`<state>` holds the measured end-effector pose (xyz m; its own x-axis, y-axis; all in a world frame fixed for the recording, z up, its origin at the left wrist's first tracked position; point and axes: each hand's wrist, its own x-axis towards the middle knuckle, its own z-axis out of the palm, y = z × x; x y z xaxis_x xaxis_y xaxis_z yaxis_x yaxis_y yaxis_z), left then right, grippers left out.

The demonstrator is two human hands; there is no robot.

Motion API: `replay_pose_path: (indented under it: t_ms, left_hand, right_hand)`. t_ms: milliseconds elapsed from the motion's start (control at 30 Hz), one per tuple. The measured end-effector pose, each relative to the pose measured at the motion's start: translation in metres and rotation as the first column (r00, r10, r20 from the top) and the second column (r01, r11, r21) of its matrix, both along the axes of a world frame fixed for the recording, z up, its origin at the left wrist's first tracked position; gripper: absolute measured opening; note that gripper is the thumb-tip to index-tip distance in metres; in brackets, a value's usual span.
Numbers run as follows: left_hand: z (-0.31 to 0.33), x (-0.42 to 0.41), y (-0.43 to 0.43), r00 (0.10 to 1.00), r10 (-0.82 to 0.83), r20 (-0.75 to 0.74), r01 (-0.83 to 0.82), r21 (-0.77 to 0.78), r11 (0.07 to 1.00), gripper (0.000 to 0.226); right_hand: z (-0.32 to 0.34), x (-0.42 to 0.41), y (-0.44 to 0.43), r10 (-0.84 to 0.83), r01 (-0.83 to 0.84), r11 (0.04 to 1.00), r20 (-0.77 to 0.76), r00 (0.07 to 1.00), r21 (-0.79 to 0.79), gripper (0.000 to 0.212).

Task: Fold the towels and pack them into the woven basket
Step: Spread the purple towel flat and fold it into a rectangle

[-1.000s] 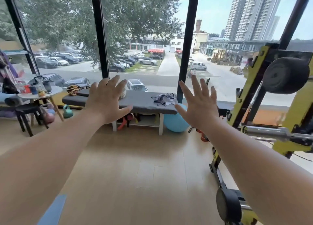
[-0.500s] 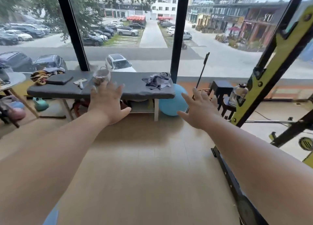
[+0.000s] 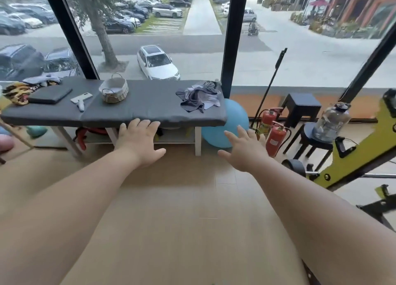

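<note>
Head | left hand (image 3: pixel 139 144), right hand (image 3: pixel 244 154): spread, empty | towels (image 3: pixel 200 97): heaped, count unclear | woven basket (image 3: pixel 114 90): inside partly hidden

A grey padded table (image 3: pixel 139 107) stands along the window, bearing a dark flat pad (image 3: pixel 50 95) and a white handheld gadget (image 3: pixel 81 99) just beside it. At its right end sits a blue ball (image 3: pixel 233 122), near two red fire extinguishers (image 3: pixel 276 139) and a clear water jug (image 3: pixel 331 122) on a black stool (image 3: pixel 307 137).

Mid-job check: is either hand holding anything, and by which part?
Nothing is held. The left hand and right hand are both open and empty; the towels lie heaped on the bench, right of the woven basket.
</note>
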<state>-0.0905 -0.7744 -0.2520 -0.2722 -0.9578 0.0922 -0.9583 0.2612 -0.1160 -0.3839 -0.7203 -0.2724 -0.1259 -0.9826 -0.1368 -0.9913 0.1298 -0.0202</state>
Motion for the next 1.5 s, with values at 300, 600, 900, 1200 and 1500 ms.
replay_pose_path:
  t_ms: [300, 600, 900, 1200, 1500]
  left_hand:
    - [-0.055, -0.05, -0.182, 0.998, -0.004, -0.065, 0.012, 0.126, 0.992, 0.083]
    - [-0.118, -0.054, -0.385, 0.967, 0.087, -0.238, -0.003, 0.332, 0.943, 0.082]
    - [-0.141, -0.069, -0.568, 0.957, 0.041, -0.288, 0.074, 0.378, 0.923, 0.07]
    - [-0.205, -0.135, -0.727, 0.958, 0.157, -0.239, -0.012, 0.515, 0.857, 0.065]
    - [-0.265, -0.202, -0.845, 0.944, 0.273, -0.186, -0.074, 0.686, 0.724, 0.075]
  right_hand:
    - [-0.031, -0.035, -0.187, 0.039, -0.041, 0.998, 0.056, 0.998, 0.037, 0.078]
    - [-0.081, -0.032, -0.386, 0.041, -0.042, 0.978, 0.006, 0.999, 0.204, 0.077]
    - [-0.125, -0.049, -0.541, -0.025, -0.008, 0.955, 0.106, 0.994, 0.296, 0.077]
    - [-0.201, -0.136, -0.733, -0.053, -0.028, 0.909, 0.182, 0.982, 0.416, 0.075]
    - [-0.267, -0.181, -0.89, -0.086, -0.034, 0.881, 0.23, 0.969, 0.472, 0.073]
